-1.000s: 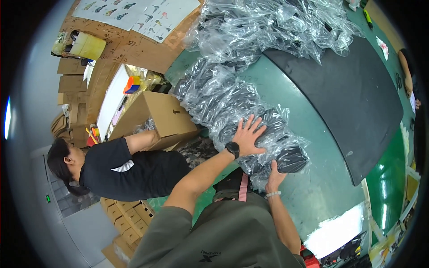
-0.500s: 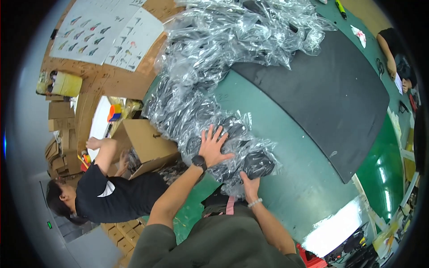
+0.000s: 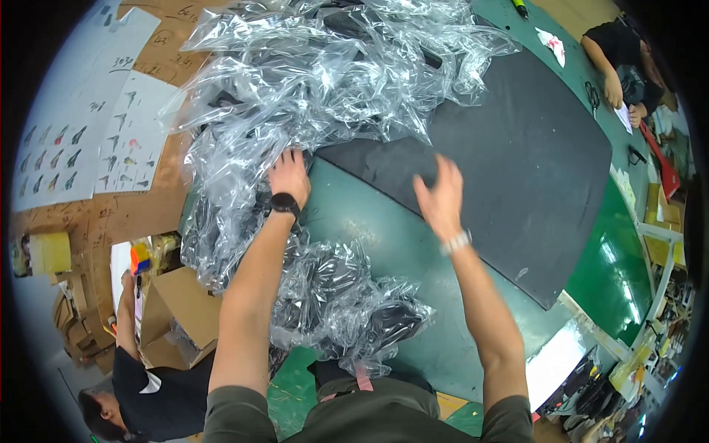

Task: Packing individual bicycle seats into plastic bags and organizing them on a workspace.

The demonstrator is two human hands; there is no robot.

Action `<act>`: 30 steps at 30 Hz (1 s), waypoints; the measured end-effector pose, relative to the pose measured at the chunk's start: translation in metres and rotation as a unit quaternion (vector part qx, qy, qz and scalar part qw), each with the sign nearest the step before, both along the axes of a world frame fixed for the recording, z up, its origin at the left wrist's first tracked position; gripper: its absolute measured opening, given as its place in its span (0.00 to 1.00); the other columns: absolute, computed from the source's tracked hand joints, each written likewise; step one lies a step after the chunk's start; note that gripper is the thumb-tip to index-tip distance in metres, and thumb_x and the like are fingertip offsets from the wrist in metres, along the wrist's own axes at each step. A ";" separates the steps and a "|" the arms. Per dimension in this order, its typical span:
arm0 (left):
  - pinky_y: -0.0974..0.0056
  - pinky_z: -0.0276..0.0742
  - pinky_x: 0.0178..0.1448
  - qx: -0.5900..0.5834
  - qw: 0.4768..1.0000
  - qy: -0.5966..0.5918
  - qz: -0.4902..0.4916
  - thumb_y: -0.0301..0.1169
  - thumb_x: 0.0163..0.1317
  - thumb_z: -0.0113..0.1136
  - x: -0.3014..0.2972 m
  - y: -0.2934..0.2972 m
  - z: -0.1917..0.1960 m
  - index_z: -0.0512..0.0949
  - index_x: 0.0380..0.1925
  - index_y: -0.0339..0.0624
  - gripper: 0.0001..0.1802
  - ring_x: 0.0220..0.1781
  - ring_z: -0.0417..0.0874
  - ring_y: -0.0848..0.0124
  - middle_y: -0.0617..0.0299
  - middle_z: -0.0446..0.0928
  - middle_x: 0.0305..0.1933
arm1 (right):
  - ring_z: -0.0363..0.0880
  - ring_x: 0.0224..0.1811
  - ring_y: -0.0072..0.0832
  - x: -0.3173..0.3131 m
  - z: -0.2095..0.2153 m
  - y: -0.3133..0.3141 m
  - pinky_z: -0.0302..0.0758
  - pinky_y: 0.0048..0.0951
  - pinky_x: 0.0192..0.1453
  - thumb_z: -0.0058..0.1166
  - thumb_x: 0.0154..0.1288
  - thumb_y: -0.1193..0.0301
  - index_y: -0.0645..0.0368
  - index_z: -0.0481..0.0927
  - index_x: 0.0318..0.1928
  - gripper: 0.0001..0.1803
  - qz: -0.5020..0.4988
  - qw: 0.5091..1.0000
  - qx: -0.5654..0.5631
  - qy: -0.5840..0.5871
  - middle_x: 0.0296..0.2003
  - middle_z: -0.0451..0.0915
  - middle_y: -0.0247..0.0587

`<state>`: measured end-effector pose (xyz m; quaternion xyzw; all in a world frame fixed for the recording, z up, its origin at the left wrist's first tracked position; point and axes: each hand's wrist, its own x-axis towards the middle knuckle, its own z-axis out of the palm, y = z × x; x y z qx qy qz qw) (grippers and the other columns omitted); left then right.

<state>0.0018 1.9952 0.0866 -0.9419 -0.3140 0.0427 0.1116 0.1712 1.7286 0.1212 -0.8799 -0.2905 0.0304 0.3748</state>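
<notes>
A big heap of clear plastic bags [image 3: 347,81] with dark things inside spreads over the far part of the green table [image 3: 362,214]. It runs down the left side to a near pile of bagged dark things [image 3: 332,295] by my waist. My left hand [image 3: 289,181], a watch on its wrist, rests at the heap's inner edge with fingers stretched against the plastic. My right hand [image 3: 442,199] is held over the black mat [image 3: 528,155], thumb and fingers apart and nothing in it. What exactly the bags contain is hard to make out.
At the left, a co-worker [image 3: 162,399] reaches past an open cardboard box [image 3: 177,310]. Printed sheets [image 3: 74,140] lie on the brown board [image 3: 162,66]. Another person [image 3: 624,66] is at the far right, near scissors [image 3: 591,97] and a white crumpled tissue [image 3: 551,46].
Both my hands have left the near bagged pile and moved forward, the left to the heap, the right over the mat. My view has shifted, and the co-worker's arm is stretched farther out.
</notes>
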 end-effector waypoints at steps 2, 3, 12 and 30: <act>0.49 0.70 0.56 -0.005 0.999 -0.041 -0.020 0.34 0.46 0.67 0.005 -0.007 -0.004 0.66 0.60 0.38 0.39 0.56 0.72 0.52 0.48 0.69 0.56 | 0.67 0.58 0.51 0.049 -0.017 0.059 0.66 0.44 0.63 0.63 0.52 0.64 0.66 0.70 0.56 0.32 0.023 0.998 -0.056 -0.035 0.52 0.71 0.56; 0.49 0.70 0.56 -0.007 0.999 -0.039 -0.020 0.34 0.46 0.67 0.006 -0.012 0.006 0.66 0.60 0.38 0.39 0.56 0.72 0.52 0.48 0.69 0.56 | 0.68 0.57 0.51 0.060 -0.016 0.083 0.66 0.44 0.63 0.65 0.50 0.64 0.66 0.70 0.55 0.33 0.044 0.995 -0.085 -0.034 0.50 0.72 0.55; 0.46 0.67 0.60 -0.207 0.972 -0.105 0.046 0.34 0.45 0.63 -0.005 -0.043 0.066 0.68 0.56 0.29 0.36 0.55 0.71 0.41 0.37 0.75 0.48 | 0.66 0.59 0.45 0.044 0.019 0.174 0.60 0.48 0.66 0.63 0.49 0.69 0.58 0.73 0.53 0.28 0.105 0.961 0.004 -0.254 0.49 0.73 0.48; 0.69 0.72 0.46 -0.700 0.425 -0.457 0.348 0.19 0.53 0.52 -0.076 -0.156 0.117 0.70 0.55 0.36 0.25 0.41 0.76 0.75 0.64 0.77 0.44 | 0.73 0.53 0.37 0.019 -0.008 -0.062 0.67 0.45 0.63 0.53 0.52 0.72 0.56 0.76 0.38 0.11 0.288 0.914 -0.107 -0.264 0.42 0.75 0.41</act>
